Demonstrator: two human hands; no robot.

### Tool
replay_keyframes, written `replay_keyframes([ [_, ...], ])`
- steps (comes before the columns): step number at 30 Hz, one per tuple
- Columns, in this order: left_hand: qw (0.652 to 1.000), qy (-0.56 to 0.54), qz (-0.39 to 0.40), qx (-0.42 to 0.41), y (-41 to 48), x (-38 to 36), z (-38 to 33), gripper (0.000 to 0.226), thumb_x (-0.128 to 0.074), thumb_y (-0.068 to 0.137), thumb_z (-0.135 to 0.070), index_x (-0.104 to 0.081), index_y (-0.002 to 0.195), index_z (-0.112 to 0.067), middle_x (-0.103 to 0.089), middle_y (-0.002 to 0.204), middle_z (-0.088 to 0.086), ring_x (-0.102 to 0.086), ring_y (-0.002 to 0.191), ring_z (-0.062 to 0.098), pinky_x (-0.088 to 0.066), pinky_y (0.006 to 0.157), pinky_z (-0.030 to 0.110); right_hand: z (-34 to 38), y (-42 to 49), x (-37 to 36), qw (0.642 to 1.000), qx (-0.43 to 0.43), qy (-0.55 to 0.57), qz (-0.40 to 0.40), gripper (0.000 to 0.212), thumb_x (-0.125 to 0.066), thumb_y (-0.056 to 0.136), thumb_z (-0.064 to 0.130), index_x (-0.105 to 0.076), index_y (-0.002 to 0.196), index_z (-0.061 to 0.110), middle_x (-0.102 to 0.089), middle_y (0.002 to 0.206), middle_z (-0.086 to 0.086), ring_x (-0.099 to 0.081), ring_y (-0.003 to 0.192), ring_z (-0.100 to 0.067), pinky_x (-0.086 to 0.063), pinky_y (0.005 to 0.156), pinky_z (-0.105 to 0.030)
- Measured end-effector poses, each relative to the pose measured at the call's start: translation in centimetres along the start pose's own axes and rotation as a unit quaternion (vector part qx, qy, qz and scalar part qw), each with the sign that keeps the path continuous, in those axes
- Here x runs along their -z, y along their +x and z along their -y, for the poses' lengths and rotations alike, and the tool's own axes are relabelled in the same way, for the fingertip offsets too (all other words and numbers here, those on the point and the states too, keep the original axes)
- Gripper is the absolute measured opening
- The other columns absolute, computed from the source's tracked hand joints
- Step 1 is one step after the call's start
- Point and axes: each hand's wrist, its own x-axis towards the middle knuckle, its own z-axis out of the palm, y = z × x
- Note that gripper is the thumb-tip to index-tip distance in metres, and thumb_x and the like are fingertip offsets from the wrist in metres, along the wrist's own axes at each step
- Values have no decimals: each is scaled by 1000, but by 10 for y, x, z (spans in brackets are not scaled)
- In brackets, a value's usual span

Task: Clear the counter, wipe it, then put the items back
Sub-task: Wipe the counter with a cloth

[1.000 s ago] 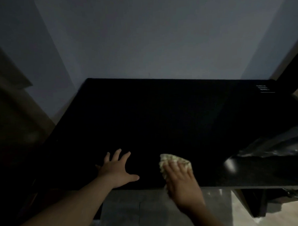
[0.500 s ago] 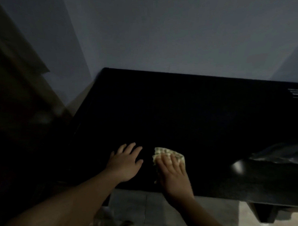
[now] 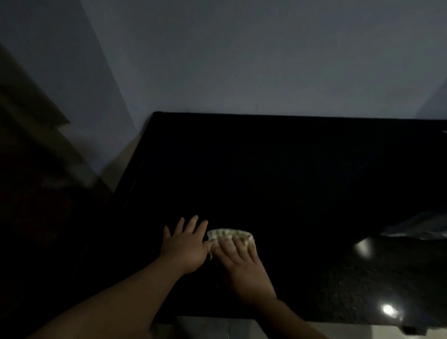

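Dim room: grey wall (image 3: 246, 56), seemingly pale tiled floor (image 3: 206, 331).

Glossy speckled stone counter (image 3: 280, 171); textured cloth (image 3: 229, 234).

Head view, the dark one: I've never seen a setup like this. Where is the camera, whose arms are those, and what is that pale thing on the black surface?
There is no machine here. A person wears a wide-angle camera on the head, so you look forward and down along their own arms. The black slab is a counter, set against a grey wall. The left hand rests flat on it, fingers straight. Right beside it, the right hand presses flat on a pale, crumpled cloth, the wiping rag. Neither hand grips anything. The bright spots at the right are light reflecting off the counter.
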Motion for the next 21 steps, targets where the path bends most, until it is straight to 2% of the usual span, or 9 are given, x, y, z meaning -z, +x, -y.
replay_keyframes([
  [3, 999, 17, -1, -31, 5, 6, 6, 55, -19, 102, -41, 1, 152, -28, 10, 160, -4, 6, 147, 25, 1, 119, 49, -43, 7, 25, 1000, -6, -27, -7, 67, -34, 74, 51, -38, 134, 20, -60, 131, -3, -61, 114, -25, -47, 95, -45],
  [5, 998, 10, 5, -58, 9, 9, 13, 55, -20, 102, -41, -1, 152, -28, 9, 160, -5, 4, 147, 26, 0, 119, 48, -85, 9, 42, 994, -101, -6, -41, 69, -33, 90, 44, -15, 150, 16, -24, 156, -7, -28, 141, -30, -22, 112, -50],
  [7, 997, -2, 1, -71, 12, 8, 17, 56, -22, 102, -40, -1, 152, -28, 8, 160, -6, 5, 147, 27, 0, 119, 47, -96, 14, 48, 972, -227, 64, -13, 59, -25, 100, 39, 1, 151, 25, 3, 160, -2, 3, 147, -26, 2, 117, -47],
  [9, 997, -14, -12, -71, 15, 4, 13, 56, -24, 102, -39, -2, 152, -28, 6, 160, -8, 5, 147, 26, -2, 119, 47, -66, 23, 37, 970, -228, 59, -53, 58, -26, 97, 34, -10, 151, 21, -7, 159, -8, -8, 146, -32, -3, 115, -54],
  [10, 998, -13, -24, -63, 16, 2, 10, 56, -24, 101, -39, -3, 152, -28, 5, 160, -8, 4, 147, 26, -4, 119, 47, -41, 27, 28, 982, -179, 42, -42, 62, -30, 89, 36, -24, 148, 18, -25, 155, -11, -26, 141, -35, -16, 112, -58],
  [12, 998, -8, -53, -41, 19, 1, 6, 54, -24, 101, -38, -5, 151, -30, 2, 159, -9, 2, 147, 24, -5, 119, 45, -4, 33, 5, 997, -66, -11, -32, 62, -34, 75, 46, -49, 130, 21, -59, 131, -6, -59, 117, -30, -39, 101, -50],
  [15, 997, -10, -65, -41, 18, 2, 2, 52, -23, 101, -36, -9, 151, -30, -1, 159, -9, -1, 147, 22, -5, 119, 44, -22, 35, 13, 999, -31, -4, 36, 63, -33, 71, 51, -56, 125, 28, -64, 125, 0, -64, 110, -26, -45, 97, -45],
  [18, 996, -25, -40, -71, 15, 5, -5, 51, -21, 102, -35, -9, 151, -28, 0, 160, -9, 1, 147, 20, -1, 119, 46, -98, 30, 37, 993, -114, -22, -6, 77, -20, 77, 53, -25, 148, 21, -26, 155, -6, -31, 140, -33, -22, 109, -57],
  [21, 995, -20, -24, -98, 13, 4, -25, 50, -19, 103, -34, -6, 152, -29, 3, 160, -9, 4, 147, 18, 3, 119, 47, -135, 18, 57, 959, -271, 77, -8, 62, -24, 97, 46, -2, 152, 25, 4, 160, -4, 1, 147, -29, 0, 117, -50],
])
